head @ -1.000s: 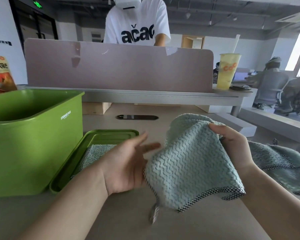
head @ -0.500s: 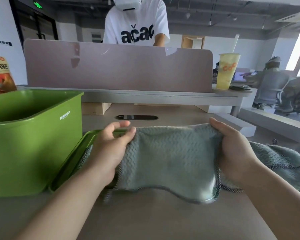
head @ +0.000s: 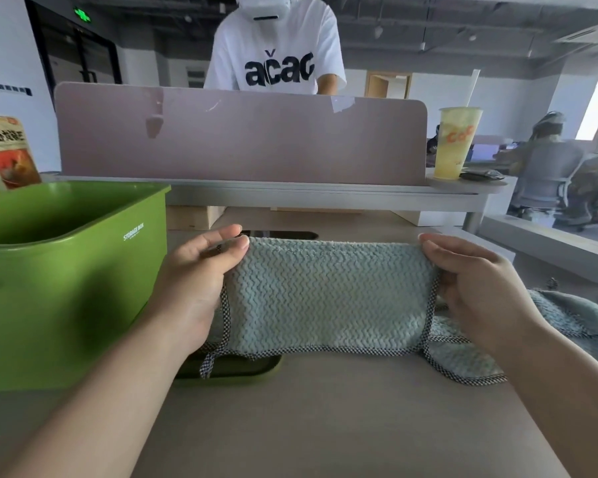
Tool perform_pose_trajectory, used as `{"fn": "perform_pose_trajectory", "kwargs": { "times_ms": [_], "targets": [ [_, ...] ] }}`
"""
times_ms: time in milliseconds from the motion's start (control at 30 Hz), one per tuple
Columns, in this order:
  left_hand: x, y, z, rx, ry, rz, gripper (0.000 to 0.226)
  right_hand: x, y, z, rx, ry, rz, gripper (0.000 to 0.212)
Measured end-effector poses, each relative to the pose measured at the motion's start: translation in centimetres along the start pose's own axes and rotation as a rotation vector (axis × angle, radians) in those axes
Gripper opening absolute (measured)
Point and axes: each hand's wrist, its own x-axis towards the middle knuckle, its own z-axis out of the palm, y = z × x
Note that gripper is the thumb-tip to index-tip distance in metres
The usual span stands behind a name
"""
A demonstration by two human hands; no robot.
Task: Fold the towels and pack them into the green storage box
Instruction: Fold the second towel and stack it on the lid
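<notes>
A pale green towel [head: 328,298] with a checked border hangs stretched flat in the air between my hands. My left hand [head: 201,281] pinches its upper left corner and my right hand [head: 473,288] pinches its upper right corner. The green storage box [head: 66,305] stands open at the left, its inside hidden from here. Its green lid [head: 242,369] lies on the table under the towel's lower left. More towels [head: 573,326] lie in a heap at the right, behind my right wrist.
A pink desk divider [head: 239,139] runs across the back, with a person in a white shirt [head: 277,50] behind it. A yellow drink cup [head: 458,143] stands at its right end. A snack bag [head: 9,150] stands behind the box.
My left hand took the towel's left corner, and both hands pulled it from a bunched fold into a flat, raised rectangle.
</notes>
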Motion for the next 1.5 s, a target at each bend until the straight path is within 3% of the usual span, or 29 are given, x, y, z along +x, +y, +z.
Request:
{"fn": "perform_pose_trajectory", "kwargs": {
  "times_ms": [100, 233, 333, 433, 767, 867, 1000, 1067, 1167, 1267, 1333, 1400, 1433, 1500],
  "targets": [
    [0.2, 0.2, -0.5, 0.075, -0.036, 0.047, 0.016, -0.1, -0.4, 0.0, -0.011, -0.082, -0.082, 0.028],
    [0.4, 0.5, -1.2, 0.396, -0.08, 0.227, 0.026, -0.2, -0.6, -0.3, -0.382, -0.065, -0.309, 0.042],
    [0.3, 0.7, -1.3, 0.645, -0.1, 0.358, 0.041, -0.2, -0.6, -0.4, -0.468, 0.023, -0.41, 0.039],
    [0.0, 0.7, -1.3, 0.803, -0.046, 0.455, 0.038, -0.1, -0.4, -0.5, -0.497, 0.079, -0.45, 0.031],
    [-0.2, 0.7, -1.0, 0.799, 0.203, 0.626, 0.02, 0.1, 0.1, -0.5, -0.519, 0.146, -0.43, 0.012],
    [0.0, 0.9, -1.1, 0.78, 0.246, 0.676, 0.028, 0.1, 0.0, -0.5, -0.432, 0.165, -0.429, 0.02],
    [-0.2, 1.3, -0.6, 0.42, 0.16, 0.499, 0.009, -0.3, 0.0, -0.2, -0.148, -0.02, -0.27, 0.027],
    [-0.4, 1.4, -0.3, 0.231, 0.141, 0.381, 0.013, 0.0, 0.5, -0.1, -0.08, -0.058, -0.147, 0.02],
    [-0.4, 1.4, -0.4, 0.111, 0.146, 0.21, 0.019, 0.7, 1.2, -0.3, -0.07, -0.09, 0.079, 0.014],
    [-0.4, 1.2, -0.6, 0.128, 0.111, 0.11, 0.02, 0.7, 1.5, -0.3, -0.226, -0.141, 0.253, 0.011],
    [-0.5, 1.0, -0.6, 0.209, 0.066, 0.082, 0.019, 0.7, 2.4, -0.4, -0.609, -0.113, 0.151, 0.012],
    [-0.7, 0.9, -0.4, 0.291, -0.016, 0.062, 0.025, 0.4, 3.1, -0.1, -1.062, -0.088, -0.092, 0.009],
    [-0.9, 0.8, -0.3, 0.326, -0.067, 0.053, 0.031, 0.0, 3.4, 0.3, -1.142, -0.077, -0.202, 0.005],
    [-1.2, 0.7, 0.0, 0.357, -0.178, 0.045, 0.036, -0.5, 3.9, 0.9, -1.011, -0.1, -0.337, 0.014]
  ]
}}
